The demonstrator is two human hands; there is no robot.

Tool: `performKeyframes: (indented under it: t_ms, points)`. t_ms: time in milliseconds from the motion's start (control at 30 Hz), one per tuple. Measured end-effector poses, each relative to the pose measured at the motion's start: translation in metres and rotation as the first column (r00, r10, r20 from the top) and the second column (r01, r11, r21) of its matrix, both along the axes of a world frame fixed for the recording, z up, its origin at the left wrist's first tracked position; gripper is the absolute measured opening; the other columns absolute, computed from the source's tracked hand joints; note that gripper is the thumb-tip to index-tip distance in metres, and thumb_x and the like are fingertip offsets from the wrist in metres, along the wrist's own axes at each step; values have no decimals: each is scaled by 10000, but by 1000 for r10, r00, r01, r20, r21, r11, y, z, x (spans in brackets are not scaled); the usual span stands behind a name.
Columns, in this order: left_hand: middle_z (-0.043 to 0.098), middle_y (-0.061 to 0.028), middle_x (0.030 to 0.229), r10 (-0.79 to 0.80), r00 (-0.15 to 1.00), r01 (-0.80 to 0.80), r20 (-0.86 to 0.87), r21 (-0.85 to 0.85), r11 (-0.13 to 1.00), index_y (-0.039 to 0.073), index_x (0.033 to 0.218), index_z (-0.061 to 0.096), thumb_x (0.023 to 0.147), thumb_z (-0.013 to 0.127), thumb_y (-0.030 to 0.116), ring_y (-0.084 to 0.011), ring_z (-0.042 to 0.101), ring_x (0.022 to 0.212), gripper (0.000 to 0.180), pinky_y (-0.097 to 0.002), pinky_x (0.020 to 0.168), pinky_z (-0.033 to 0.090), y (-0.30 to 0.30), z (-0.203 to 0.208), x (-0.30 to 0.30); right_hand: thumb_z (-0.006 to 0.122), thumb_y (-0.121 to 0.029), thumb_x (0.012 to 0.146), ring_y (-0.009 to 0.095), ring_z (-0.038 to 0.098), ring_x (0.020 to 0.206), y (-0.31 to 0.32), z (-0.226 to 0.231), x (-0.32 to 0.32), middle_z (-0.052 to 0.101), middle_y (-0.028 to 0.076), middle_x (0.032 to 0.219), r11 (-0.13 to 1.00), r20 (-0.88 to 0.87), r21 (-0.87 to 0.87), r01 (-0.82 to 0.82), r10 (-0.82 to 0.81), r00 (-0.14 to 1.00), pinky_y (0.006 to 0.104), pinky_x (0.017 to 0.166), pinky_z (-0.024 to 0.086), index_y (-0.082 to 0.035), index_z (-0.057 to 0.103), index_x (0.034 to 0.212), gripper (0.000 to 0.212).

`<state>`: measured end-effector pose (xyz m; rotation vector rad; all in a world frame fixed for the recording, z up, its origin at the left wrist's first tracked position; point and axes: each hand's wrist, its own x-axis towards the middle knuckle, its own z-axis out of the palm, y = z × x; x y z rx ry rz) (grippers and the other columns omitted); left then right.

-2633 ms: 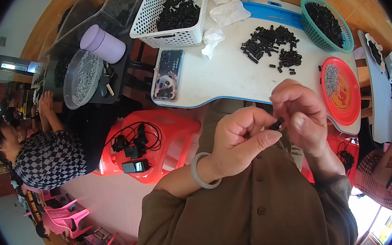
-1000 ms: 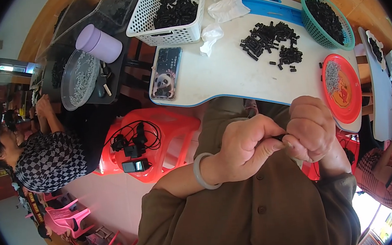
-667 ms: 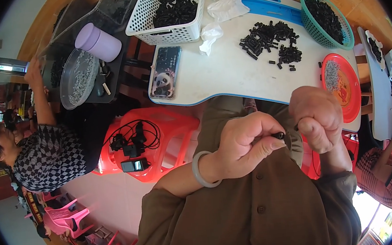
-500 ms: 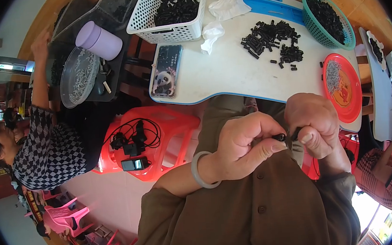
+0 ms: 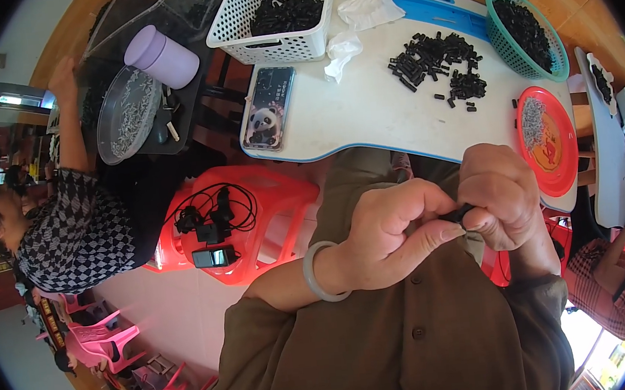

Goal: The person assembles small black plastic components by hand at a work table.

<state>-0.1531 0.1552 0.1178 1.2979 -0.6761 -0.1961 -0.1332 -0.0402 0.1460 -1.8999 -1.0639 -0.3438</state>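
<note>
My left hand (image 5: pixel 401 235), with a pale bangle (image 5: pixel 312 272) on its wrist, pinches a small black tube-shaped part (image 5: pixel 455 216) between thumb and forefinger. Against its end presses my right hand (image 5: pixel 501 196), whose fingers are curled closed; a dark bit was visible there earlier, but the fingers now mostly cover it. Both hands meet in front of my brown shirt, just off the table edge. Similar short black parts lie in a loose heap (image 5: pixel 435 59) on the white table (image 5: pixel 342 113).
A red plate (image 5: pixel 568 148) with small silvery pieces (image 5: pixel 534 122) stands at right. Black parts fill a green basket (image 5: pixel 510 56) and a white basket (image 5: pixel 306 47). A phone (image 5: pixel 270 109) lies at the table's left. A red stool (image 5: pixel 270 221) carries cables; a co-worker (image 5: pixel 75 233) sits at left.
My hands have come together, so the black part in my left fingers now touches the fingers of my right hand. The gap between them has closed.
</note>
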Motion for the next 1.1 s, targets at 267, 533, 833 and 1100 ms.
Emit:
performKeyframes:
  t_ms: [267, 533, 833, 1100]
  points:
    - [609, -97, 754, 76, 988, -89, 134, 93, 992, -6, 891, 579, 845, 667, 38, -223, 587, 584, 109, -299, 533, 440, -1, 2, -1, 750, -267, 611, 239, 513, 550, 4, 31, -9, 474, 52, 669, 926, 234, -342, 157, -78, 969, 347, 483, 422, -41, 561, 774, 337]
    - [603, -81, 716, 80, 991, -85, 106, 36, 996, 4, 893, 588, 845, 677, 64, -207, 576, 556, 118, -283, 517, 426, -1, -6, 0, 726, -292, 713, 243, 497, 525, 2, 13, -3, 476, 63, 664, 977, 146, -211, 23, 8, 989, 355, 453, 396, -33, 569, 790, 312]
    - [605, -30, 669, 87, 996, -86, 28, -38, 996, 11, 900, 619, 854, 674, 50, -81, 524, 524, 82, -231, 500, 389, 0, -5, 8, 445, -642, 893, 129, 448, 512, -1, -16, -10, 520, 50, 649, 960, -592, 244, 139, 34, 805, 274, 457, 312, 19, 606, 799, 687]
    - [563, -10, 617, 78, 990, -90, -119, -98, 991, 15, 921, 625, 850, 685, 49, -56, 493, 534, 99, -218, 506, 368, -3, -17, 8, 552, -632, 834, 84, 465, 582, 17, -34, -14, 511, 30, 651, 867, -839, 456, 201, 343, 423, 221, 491, 336, 72, 613, 841, 707]
